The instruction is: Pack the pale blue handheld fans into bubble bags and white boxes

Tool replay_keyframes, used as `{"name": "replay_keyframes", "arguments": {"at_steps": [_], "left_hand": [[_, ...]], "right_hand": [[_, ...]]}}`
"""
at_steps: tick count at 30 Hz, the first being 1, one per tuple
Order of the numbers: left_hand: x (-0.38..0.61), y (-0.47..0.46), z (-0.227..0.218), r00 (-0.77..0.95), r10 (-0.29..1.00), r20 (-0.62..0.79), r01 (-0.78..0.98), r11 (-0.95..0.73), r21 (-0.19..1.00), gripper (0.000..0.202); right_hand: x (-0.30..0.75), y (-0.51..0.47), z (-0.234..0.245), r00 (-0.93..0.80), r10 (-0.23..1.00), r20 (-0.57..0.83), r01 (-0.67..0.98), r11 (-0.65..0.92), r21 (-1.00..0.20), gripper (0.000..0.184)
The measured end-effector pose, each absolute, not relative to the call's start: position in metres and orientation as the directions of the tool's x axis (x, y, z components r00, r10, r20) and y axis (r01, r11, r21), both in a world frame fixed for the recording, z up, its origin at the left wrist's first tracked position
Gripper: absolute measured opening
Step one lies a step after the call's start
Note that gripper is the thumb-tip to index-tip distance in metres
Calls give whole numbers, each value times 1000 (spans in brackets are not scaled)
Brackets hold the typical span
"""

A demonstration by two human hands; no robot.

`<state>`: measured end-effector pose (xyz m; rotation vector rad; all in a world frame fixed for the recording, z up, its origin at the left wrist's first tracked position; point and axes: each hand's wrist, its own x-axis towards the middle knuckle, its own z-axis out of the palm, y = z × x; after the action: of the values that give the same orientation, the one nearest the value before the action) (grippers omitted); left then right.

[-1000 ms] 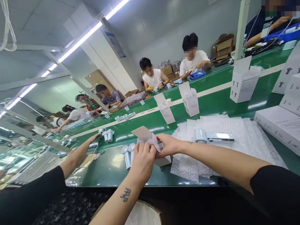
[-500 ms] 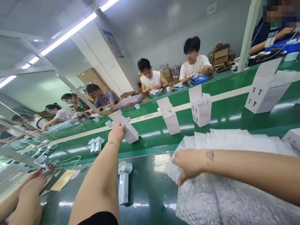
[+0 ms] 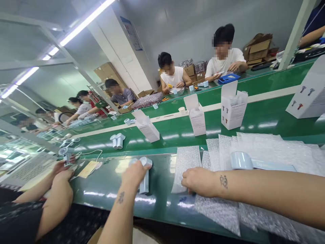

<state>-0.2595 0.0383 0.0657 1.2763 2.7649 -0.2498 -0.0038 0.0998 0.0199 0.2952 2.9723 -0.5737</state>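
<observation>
My left hand (image 3: 135, 174) is closed around the head end of a light blue handheld fan (image 3: 144, 184) on the dark green bench; the fingertips are partly hidden. My right hand (image 3: 199, 181) pinches the edge of a bubble wrap bag (image 3: 188, 159), which lies flat left of the stack of bubble wrap bags (image 3: 220, 213). Just above my right forearm, another light blue handheld fan (image 3: 241, 160) rests on the stack, partly covered by the arm. Beyond my hands, open white boxes (image 3: 147, 128) stand on the green belt with their flaps up.
Two more fans (image 3: 117, 141) stand on the belt (image 3: 172, 144). At left, a co-worker's hands (image 3: 63, 169) hold a fan near a yellow paper (image 3: 88, 168) and a white cable. Several co-workers sit across the line, near a blue tray (image 3: 229, 78).
My left hand has let go of a white box and come back to the fan on the bench. My right hand has drawn one bubble wrap bag leftward. The view has shifted.
</observation>
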Motion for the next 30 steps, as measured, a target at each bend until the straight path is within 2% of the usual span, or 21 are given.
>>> {"name": "replay_keyframes", "arguments": {"at_steps": [2, 4, 5, 6, 7, 8, 9, 10, 12, 14, 16, 19, 20, 22, 26, 28, 30], "left_hand": [[-240, 7, 46, -633, 761, -144, 774, 620, -124, 37], [-229, -11, 34, -634, 770, -74, 773, 629, -86, 35], [-225, -17, 32, -645, 763, -41, 764, 645, -13, 35], [-219, -21, 31, -661, 750, -17, 744, 659, 111, 36], [-211, -24, 33, -678, 735, -4, 704, 651, 284, 38], [-199, -27, 34, -692, 722, 2, 633, 606, 483, 41], [-185, -31, 36, -694, 720, -6, 532, 519, 669, 44], [-167, -35, 38, -681, 731, -24, 416, 413, 810, 47], [-131, -41, 39, -595, 802, -56, 231, 238, 943, 47], [-105, -43, 38, -443, 896, -26, 200, 127, 972, 38], [-98, -39, 33, -297, 952, 77, 349, 33, 936, 32], [-116, -24, 18, -67, 985, 162, 699, -70, 711, 19], [-124, -20, 12, -2, 989, 145, 766, -92, 637, 18], [-132, -14, 4, 67, 992, 103, 813, -114, 571, 12], [-122, -18, 6, 39, 993, 113, 819, -97, 566, 16], [-113, -22, 16, 23, 994, 111, 806, -84, 587, 17], [-107, -25, 26, -5, 997, 80, 751, -49, 659, 17]], "right_hand": [[2, 99, 21, -953, 200, -227, 276, 880, -385, 12], [11, 98, 27, -935, 287, -210, 354, 814, -461, 11], [16, 97, 31, -921, 358, -153, 382, 753, -536, 13], [20, 94, 36, -887, 450, -102, 405, 651, -642, 15], [22, 89, 42, -830, 551, -91, 412, 494, -766, 18], [24, 84, 47, -766, 628, -138, 388, 281, -878, 24], [23, 78, 51, -721, 653, -230, 332, 34, -943, 31], [22, 72, 55, -706, 627, -329, 254, -210, -944, 36], [20, 62, 59, -729, 548, -410, 62, -544, -837, 35], [24, 57, 60, -734, 568, -372, -131, -656, -743, 24], [40, 56, 58, -679, 660, -321, -295, -646, -704, 17], [78, 56, 54, -651, 706, -278, -383, -622, -683, 16], [91, 54, 51, -671, 687, -279, -371, -636, -676, 18], [111, 44, 44, -741, 601, -300, -301, -697, -651, 24], [117, 20, 27, -879, 328, -346, -102, -838, -535, 46], [109, 16, 22, -898, 279, -342, -57, -842, -537, 58], [102, 19, 21, -896, 300, -328, -58, -811, -582, 64]]}}
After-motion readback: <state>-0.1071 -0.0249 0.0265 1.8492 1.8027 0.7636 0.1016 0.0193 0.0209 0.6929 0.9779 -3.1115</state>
